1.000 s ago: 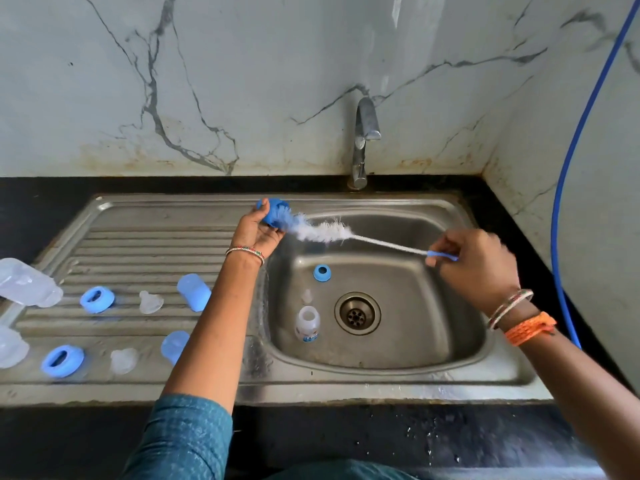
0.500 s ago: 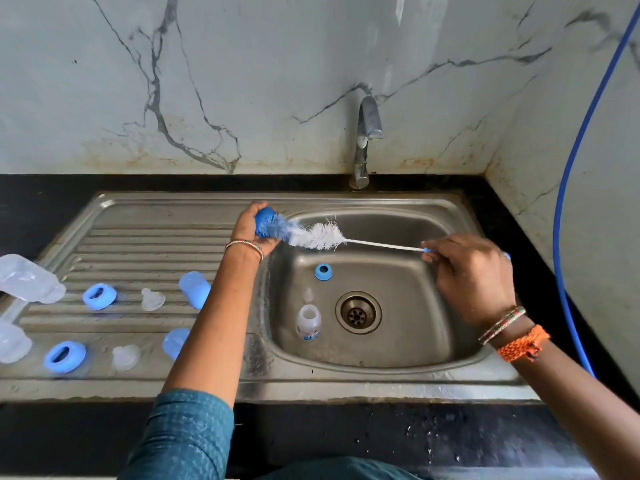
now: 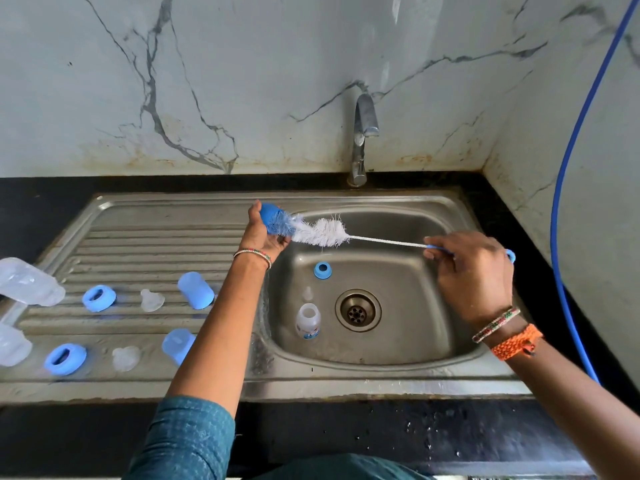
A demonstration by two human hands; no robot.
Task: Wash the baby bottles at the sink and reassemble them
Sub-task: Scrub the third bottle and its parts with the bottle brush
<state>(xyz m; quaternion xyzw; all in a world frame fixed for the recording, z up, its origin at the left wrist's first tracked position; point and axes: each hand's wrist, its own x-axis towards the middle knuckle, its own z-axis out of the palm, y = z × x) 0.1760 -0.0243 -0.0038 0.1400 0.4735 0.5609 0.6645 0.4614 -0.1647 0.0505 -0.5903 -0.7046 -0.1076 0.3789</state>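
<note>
My left hand (image 3: 262,237) grips a blue bottle cap (image 3: 273,218) over the left rim of the sink basin (image 3: 408,337). A white bottle brush (image 3: 323,233) has its bristle tip inside the cap. My right hand (image 3: 474,271) pinches the brush's thin blue handle. In the basin lie a small clear bottle (image 3: 307,320), a clear teat (image 3: 307,293) and a blue collar ring (image 3: 322,270). On the drainboard (image 3: 156,244) lie two blue caps (image 3: 195,290), two blue rings (image 3: 99,298), two clear teats (image 3: 151,300) and two clear bottles (image 3: 27,282).
A steel tap (image 3: 362,140) stands at the wall behind the basin, with no water running. A blue hose (image 3: 568,188) hangs down the right wall. The drain (image 3: 357,310) sits mid-basin. Black counter (image 3: 381,438) runs along the front edge, wet with droplets.
The brush has slid a little further out of the cap, showing more bristles. My right hand has drawn slightly right along the handle. The left hand holds its place.
</note>
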